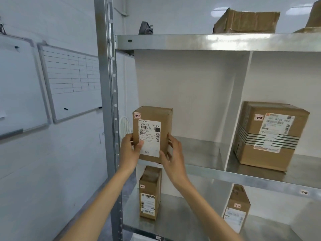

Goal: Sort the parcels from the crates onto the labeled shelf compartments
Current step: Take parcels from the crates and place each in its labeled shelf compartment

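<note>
At the shelf's (217,173) left compartment, left hand (129,150) and right hand (173,156) clamp the box (152,131) upright, label outward, likely to seat it.

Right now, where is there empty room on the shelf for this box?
Bare metal lies between the held brown cardboard parcel and the white upright divider. One level down, more lies between the left small brown box and the right small brown box. Right of the divider, the large green-striped cardboard box crowds its compartment.
</note>
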